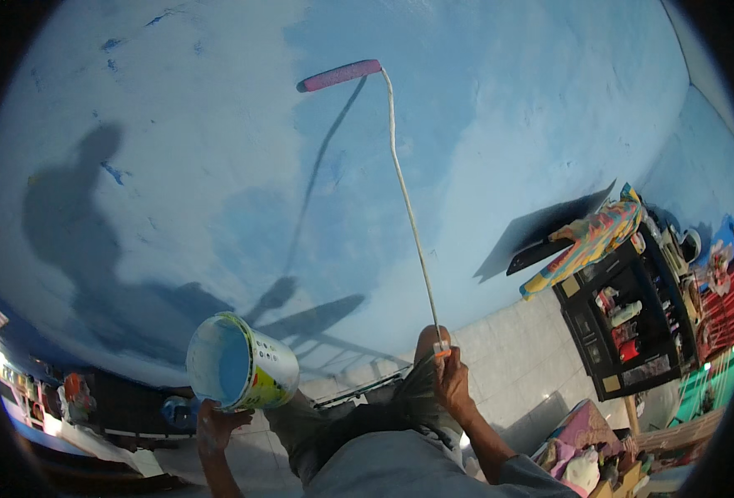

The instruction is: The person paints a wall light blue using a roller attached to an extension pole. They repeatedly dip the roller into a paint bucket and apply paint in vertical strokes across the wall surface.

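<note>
My right hand (452, 381) grips the handle (442, 350) of a paint roller, orange at its top. The long, bent wire rod (398, 168) reaches up to a pink roller sleeve (342, 76) at the wall (354, 230); whether it touches cannot be told. A plastic paint bucket (273, 367) tilts towards the wall, with my left hand (217, 423) supporting it low on its side. Light blue shows inside the bucket. Fresh-looking darker blue patches lie beside paler areas on the wall, and some spots at upper left are scuffed.
A black cabinet (622, 317) holding various items stands at right, near a dark flat panel (535, 252) and a colourful cloth (591, 239). Pale tiles (513, 342) cover the floor below. Fabrics and boxes (582, 451) are piled at lower right. Shadows fall across the wall.
</note>
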A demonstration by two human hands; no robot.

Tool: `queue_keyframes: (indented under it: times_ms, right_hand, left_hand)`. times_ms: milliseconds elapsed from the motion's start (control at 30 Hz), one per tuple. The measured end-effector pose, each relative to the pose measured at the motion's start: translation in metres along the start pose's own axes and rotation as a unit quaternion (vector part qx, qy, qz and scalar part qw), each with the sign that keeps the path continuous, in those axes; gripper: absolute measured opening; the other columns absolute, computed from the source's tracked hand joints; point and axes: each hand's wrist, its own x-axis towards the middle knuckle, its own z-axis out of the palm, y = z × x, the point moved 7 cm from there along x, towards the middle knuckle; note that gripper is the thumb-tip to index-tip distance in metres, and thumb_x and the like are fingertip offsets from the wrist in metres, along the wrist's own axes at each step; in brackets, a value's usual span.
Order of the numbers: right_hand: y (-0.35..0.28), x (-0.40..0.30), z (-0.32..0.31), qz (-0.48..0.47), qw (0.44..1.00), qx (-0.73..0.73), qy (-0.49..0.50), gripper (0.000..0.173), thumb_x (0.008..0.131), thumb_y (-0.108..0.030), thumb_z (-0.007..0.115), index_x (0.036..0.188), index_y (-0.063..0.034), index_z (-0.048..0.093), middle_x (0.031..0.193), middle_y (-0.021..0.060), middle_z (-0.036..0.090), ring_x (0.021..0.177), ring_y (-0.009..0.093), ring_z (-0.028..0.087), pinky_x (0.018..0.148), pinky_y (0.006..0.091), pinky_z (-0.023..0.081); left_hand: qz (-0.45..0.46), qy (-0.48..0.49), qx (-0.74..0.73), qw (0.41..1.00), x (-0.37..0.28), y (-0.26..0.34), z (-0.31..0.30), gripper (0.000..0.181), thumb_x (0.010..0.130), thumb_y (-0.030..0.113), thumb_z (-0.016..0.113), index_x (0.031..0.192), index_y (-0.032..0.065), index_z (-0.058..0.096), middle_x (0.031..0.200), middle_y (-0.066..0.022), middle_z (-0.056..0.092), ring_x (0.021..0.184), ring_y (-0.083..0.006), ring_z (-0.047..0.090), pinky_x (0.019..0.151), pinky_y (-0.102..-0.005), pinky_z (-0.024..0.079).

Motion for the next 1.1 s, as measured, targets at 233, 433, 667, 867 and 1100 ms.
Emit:
queue_keyframes:
  times_ms: [233, 433, 667, 867, 1100]
  right_hand:
    - [0.049, -0.024, -0.02, 0.065, 0.995, -0.072, -0.013, 0.025, 0.091, -0.022, 0.045, 0.092, 0.0014, 0.036, 0.06, 0.0222, 0.049, 0.053, 0.04, 0.052, 0.045, 0.0418, 0.038]
    - [0.04, -0.006, -0.003, -0.01, 1.0, -0.023, -0.011, 0.027, 0.09, -0.021, 0.045, 0.096, 0.0023, 0.034, 0.061, 0.0236, 0.048, 0.052, 0.043, 0.049, 0.044, 0.0436, 0.038]
    - [0.046, -0.025, 0.0, 0.004, 0.999, -0.051, -0.003, 0.027, 0.09, -0.022, 0.045, 0.098, 0.0012, 0.034, 0.062, 0.0233, 0.05, 0.056, 0.045, 0.052, 0.047, 0.0456, 0.04]
    - [0.095, -0.086, -0.021, 0.112, 0.992, -0.037, -0.039, 0.033, 0.091, -0.031, 0.044, 0.096, 0.0006, 0.037, 0.063, 0.0229, 0.054, 0.06, 0.043, 0.057, 0.049, 0.0457, 0.042]
    - [0.104, -0.076, -0.022, 0.016, 0.999, 0.005, 0.048, 0.029, 0.09, -0.026, 0.045, 0.099, 0.0005, 0.037, 0.059, 0.0183, 0.048, 0.05, 0.037, 0.051, 0.044, 0.0419, 0.039]
  left_hand:
    - [-0.004, -0.06, -0.052, 0.997, 0.002, 0.001, 0.007, 0.065, 0.073, 0.029, 0.062, 0.119, -0.0095, 0.036, 0.117, -0.0306, 0.044, 0.095, -0.0459, 0.055, 0.077, -0.0481, 0.054]
    - [-0.044, -0.027, -0.026, 0.998, -0.006, 0.002, 0.019, 0.058, 0.07, 0.019, 0.066, 0.114, -0.0083, 0.042, 0.114, -0.0296, 0.049, 0.1, -0.0372, 0.054, 0.081, -0.0498, 0.05]
    - [0.054, 0.001, 0.166, 0.985, -0.005, 0.015, 0.019, 0.058, 0.073, 0.026, 0.057, 0.12, -0.0055, 0.041, 0.116, -0.0219, 0.051, 0.101, -0.0369, 0.055, 0.084, -0.0516, 0.047]
    - [-0.019, -0.053, 0.069, 0.996, 0.006, 0.001, 0.01, 0.074, 0.069, 0.034, 0.064, 0.128, -0.001, 0.037, 0.127, -0.0232, 0.041, 0.111, -0.0399, 0.045, 0.092, -0.0535, 0.04]
    - [-0.005, -0.031, 0.048, 0.998, 0.01, 0.0, -0.002, 0.072, 0.075, 0.041, 0.054, 0.13, -0.0004, 0.034, 0.125, -0.0252, 0.041, 0.108, -0.0424, 0.047, 0.084, -0.052, 0.045]
